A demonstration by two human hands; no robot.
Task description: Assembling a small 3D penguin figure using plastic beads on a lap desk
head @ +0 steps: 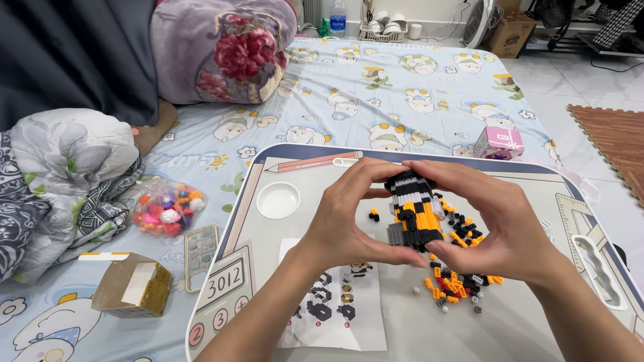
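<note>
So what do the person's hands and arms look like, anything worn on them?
Both the left hand and the right hand are bare, with no gloves, rings, watch or bracelets showing. The forearms are bare too, with no sleeves in view. Fingernails look short and unpainted.

The little block model (414,213) looks like hard plastic, orange, black and white with a slight shine, same as the loose bricks (459,281) scattered by it. The lap tray (268,248) has a smooth, matt printed top, and the instruction sheet (342,302) on it is thin paper. The bedsheet (376,94) is soft matt cloth, the blanket (221,47) looks plush. The bag of beads (168,208) is clear, crinkly, glossy plastic, and the small box (134,288) is plain cardboard.
</note>
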